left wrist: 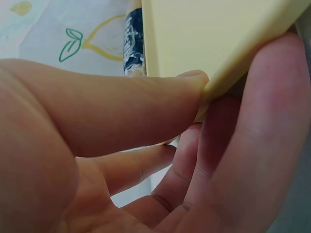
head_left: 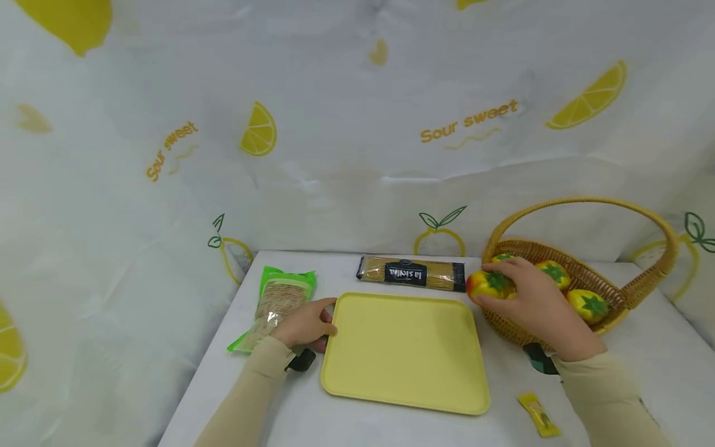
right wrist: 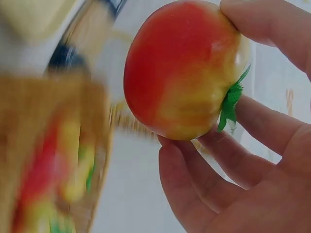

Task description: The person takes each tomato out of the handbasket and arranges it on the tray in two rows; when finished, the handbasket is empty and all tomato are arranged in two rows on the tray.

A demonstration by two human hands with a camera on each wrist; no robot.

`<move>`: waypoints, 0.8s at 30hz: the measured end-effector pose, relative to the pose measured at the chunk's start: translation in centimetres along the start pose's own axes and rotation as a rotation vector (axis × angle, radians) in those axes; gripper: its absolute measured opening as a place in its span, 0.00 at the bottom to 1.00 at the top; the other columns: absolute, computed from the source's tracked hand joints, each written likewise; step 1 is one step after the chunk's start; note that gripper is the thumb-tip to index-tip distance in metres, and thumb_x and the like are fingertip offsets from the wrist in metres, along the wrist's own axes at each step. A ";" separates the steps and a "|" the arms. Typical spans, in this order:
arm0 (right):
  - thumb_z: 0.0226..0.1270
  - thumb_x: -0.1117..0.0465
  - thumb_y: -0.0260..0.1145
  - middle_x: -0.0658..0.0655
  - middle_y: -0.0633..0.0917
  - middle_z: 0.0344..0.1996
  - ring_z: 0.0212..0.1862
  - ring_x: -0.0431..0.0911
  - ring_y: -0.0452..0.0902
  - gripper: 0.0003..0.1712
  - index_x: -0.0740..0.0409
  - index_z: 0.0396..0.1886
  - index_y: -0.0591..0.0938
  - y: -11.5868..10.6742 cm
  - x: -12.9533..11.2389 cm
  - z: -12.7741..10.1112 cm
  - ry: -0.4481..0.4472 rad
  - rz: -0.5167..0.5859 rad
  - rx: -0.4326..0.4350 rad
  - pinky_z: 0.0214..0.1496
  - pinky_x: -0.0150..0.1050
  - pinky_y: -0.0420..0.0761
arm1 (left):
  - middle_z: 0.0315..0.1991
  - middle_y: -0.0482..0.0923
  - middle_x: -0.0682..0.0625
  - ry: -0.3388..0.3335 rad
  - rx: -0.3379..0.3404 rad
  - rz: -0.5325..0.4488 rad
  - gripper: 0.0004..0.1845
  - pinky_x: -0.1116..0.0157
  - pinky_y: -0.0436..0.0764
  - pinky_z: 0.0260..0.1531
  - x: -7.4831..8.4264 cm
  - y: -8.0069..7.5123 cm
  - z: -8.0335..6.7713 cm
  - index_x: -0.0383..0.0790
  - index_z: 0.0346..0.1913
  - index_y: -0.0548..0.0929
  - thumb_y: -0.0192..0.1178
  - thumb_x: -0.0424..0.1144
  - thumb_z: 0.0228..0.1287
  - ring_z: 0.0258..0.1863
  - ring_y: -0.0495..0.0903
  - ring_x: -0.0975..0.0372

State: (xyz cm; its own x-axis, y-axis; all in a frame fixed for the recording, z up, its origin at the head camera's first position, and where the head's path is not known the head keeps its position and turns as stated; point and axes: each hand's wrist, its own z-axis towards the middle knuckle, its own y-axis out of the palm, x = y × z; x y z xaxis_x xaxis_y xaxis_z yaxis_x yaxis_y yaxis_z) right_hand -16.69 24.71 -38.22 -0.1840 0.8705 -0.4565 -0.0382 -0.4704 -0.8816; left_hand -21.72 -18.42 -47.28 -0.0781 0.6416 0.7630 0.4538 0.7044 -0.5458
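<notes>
The right hand [head_left: 536, 304] cradles a light, smooth red-and-yellow toy tomato [right wrist: 182, 70] around its middle, while the left hand [head_left: 304, 324] pinches the stiff yellow plastic tray [head_left: 404, 351] by its edge.

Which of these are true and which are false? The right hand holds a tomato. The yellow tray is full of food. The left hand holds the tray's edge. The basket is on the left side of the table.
1. The right hand holds a tomato. True.
2. The yellow tray is full of food. False: nothing lies on it.
3. The left hand holds the tray's edge. True: thumb and fingers pinch it.
4. The basket is on the left side of the table. False: it stands at the right, with more tomatoes inside.
</notes>
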 end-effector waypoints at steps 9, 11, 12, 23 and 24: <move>0.65 0.44 0.81 0.61 0.81 0.64 0.56 0.57 0.82 0.35 0.53 0.67 0.84 7.1 -5.5 2.9 -0.098 0.155 -0.037 0.58 0.59 0.87 | 0.46 0.79 0.45 0.006 0.004 0.007 0.39 0.63 0.92 0.27 0.0 -0.1 0.1 0.41 0.82 0.68 0.69 0.32 0.70 0.28 0.85 0.59; 0.65 0.45 0.81 0.61 0.81 0.63 0.56 0.56 0.81 0.33 0.53 0.66 0.85 8.8 -6.6 3.6 -0.117 0.186 -0.051 0.56 0.57 0.88 | 0.46 0.79 0.45 0.005 0.004 0.005 0.39 0.63 0.92 0.27 0.0 0.0 0.1 0.41 0.82 0.68 0.69 0.32 0.70 0.28 0.85 0.60; 0.64 0.45 0.81 0.60 0.82 0.63 0.56 0.57 0.81 0.33 0.53 0.65 0.85 9.5 -7.1 3.9 -0.124 0.201 -0.057 0.56 0.56 0.88 | 0.46 0.79 0.45 0.006 0.005 -0.001 0.39 0.63 0.92 0.27 0.0 0.0 0.1 0.41 0.82 0.68 0.69 0.31 0.70 0.28 0.85 0.60; 0.62 0.52 0.84 0.54 0.84 0.59 0.56 0.51 0.80 0.30 0.52 0.63 0.87 15.0 -11.2 6.0 -0.151 0.291 -0.124 0.62 0.51 0.87 | 0.47 0.78 0.44 -0.026 -0.015 -0.043 0.38 0.62 0.92 0.27 -0.1 -0.1 0.3 0.43 0.83 0.68 0.67 0.32 0.73 0.31 0.85 0.58; 0.62 0.53 0.84 0.55 0.84 0.59 0.56 0.51 0.80 0.30 0.53 0.63 0.87 15.4 -11.4 6.2 -0.155 0.296 -0.128 0.63 0.52 0.87 | 0.47 0.78 0.44 -0.028 -0.014 -0.042 0.38 0.62 0.92 0.27 -0.2 -0.1 0.3 0.43 0.83 0.68 0.67 0.32 0.73 0.31 0.85 0.58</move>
State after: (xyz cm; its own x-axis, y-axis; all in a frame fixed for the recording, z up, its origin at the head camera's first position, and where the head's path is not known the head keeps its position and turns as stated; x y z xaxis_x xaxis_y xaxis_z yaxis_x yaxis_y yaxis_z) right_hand -21.22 6.65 -45.81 -0.3162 0.6624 -0.6791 0.1606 -0.6682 -0.7265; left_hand -22.01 -18.54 -47.44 -0.1215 0.6201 0.7750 0.4621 0.7264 -0.5088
